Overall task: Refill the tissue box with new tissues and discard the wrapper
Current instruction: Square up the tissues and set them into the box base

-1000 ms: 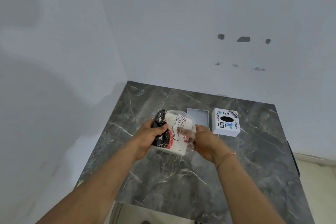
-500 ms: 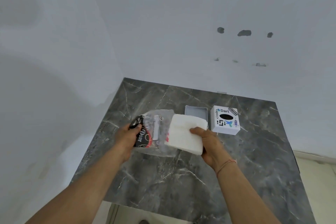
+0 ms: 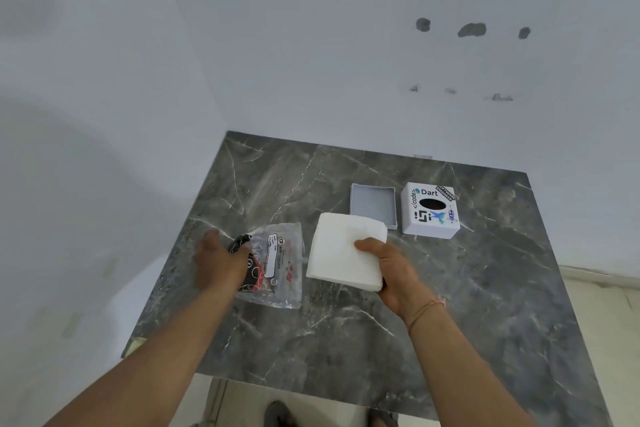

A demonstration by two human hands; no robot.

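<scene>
Head view: a white stack of tissues [image 3: 346, 250] was gripped by the right hand [image 3: 391, 270], the thumb pressed on top and the fingers [image 3: 380, 286] curled beneath its near edge. Beyond those fingers a grey tray [image 3: 372, 206] and the printed box lid [image 3: 430, 210] were seen side by side on the marble table [image 3: 485, 288]. The clear wrapper [image 3: 277, 263] was lying flat on the table under the left hand [image 3: 221, 260]; whether those blurred fingers were closed on it could not be told.
</scene>
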